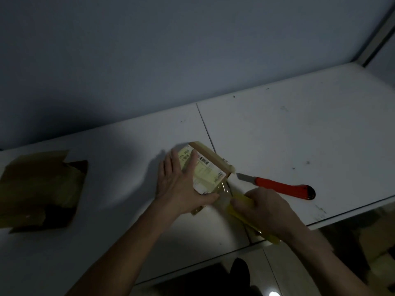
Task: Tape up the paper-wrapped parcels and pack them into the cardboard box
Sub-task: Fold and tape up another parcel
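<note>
A small paper-wrapped parcel (pixel 208 167) with a yellow label and barcode lies on the white table (pixel 299 129). My left hand (pixel 181 182) lies flat on top of it, fingers straight, thumb along its near edge. My right hand (pixel 263 210) grips a yellow roll of tape (pixel 237 205) just right of the parcel. A clear strip of tape (pixel 223 189) runs from the roll to the parcel's near right corner. An open cardboard box (pixel 40 189) sits at the far left of the table.
A red-handled utility knife (pixel 277 185) lies on the table right of the parcel, blade pointing at it. The table's front edge runs just below my right hand. A grey wall stands behind. The floor below is dark.
</note>
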